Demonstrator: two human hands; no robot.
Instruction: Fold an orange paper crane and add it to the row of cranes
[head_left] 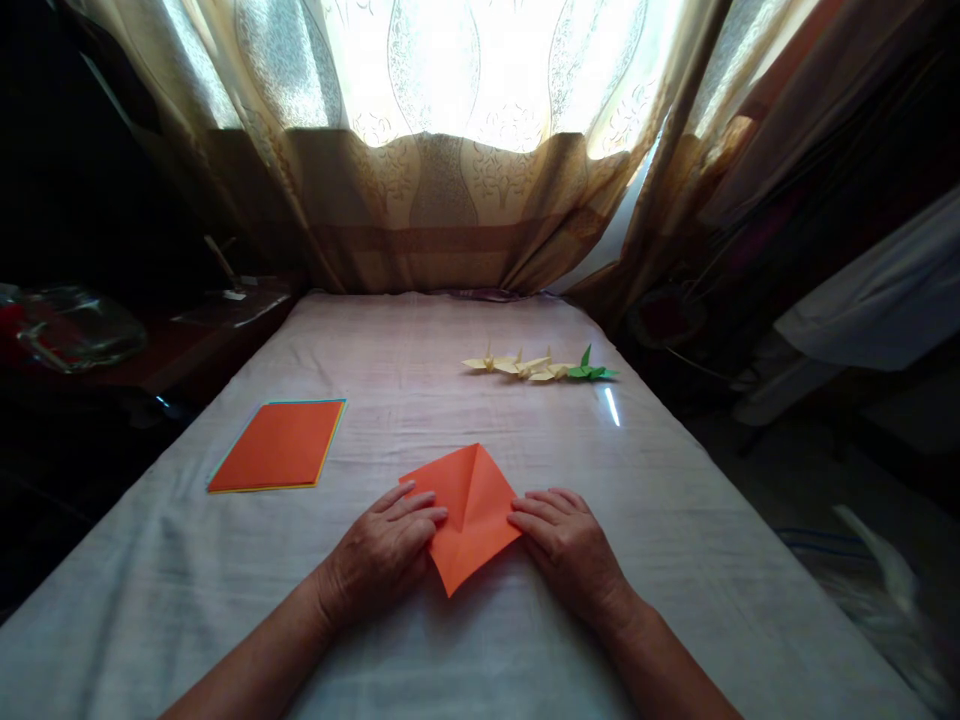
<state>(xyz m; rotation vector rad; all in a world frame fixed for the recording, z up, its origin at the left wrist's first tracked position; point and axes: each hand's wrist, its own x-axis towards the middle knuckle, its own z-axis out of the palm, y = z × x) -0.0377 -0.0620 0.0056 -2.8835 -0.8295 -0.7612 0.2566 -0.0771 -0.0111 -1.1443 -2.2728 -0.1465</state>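
Note:
A square sheet of orange origami paper (471,510) lies turned like a diamond at the near middle of the bed-like surface. A crease runs down from its far corner, and its near corner seems slightly raised. My left hand (386,540) grips the left side, fingers over the top and thumb hidden. At the right corner, my right hand (566,540) holds the edge between its fingertips and a thumb I cannot see.
A stack of coloured paper (277,446), orange on top, lies to the left. Farther back on the right stand several folded yellow paper cranes (517,366) and a green paper crane (590,368) in a row. A curtain (457,200) hangs behind the white cloth (375,340).

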